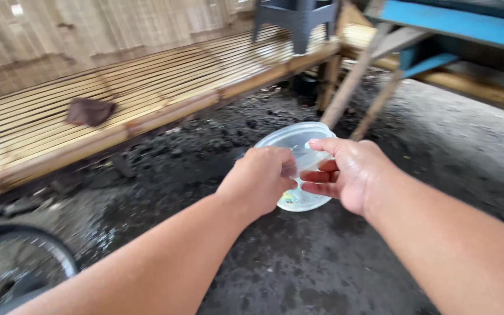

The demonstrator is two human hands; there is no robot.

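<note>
Left hand [259, 178] and right hand [345, 172] are both gripping a clear round plastic container [294, 142], lid on; contents too blurred to tell. Bamboo bench [147, 87] behind.

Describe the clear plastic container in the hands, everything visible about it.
The clear plastic container is round and shallow, of thin, see-through, slightly cloudy plastic with a raised rim. It is held up above the dark wet ground, tilted toward the camera. The left hand grips its near edge, and the right hand pinches it from the other side, fingers across its face. A small greenish-yellow patch shows at its lower edge. Contents cannot be made out.
</note>
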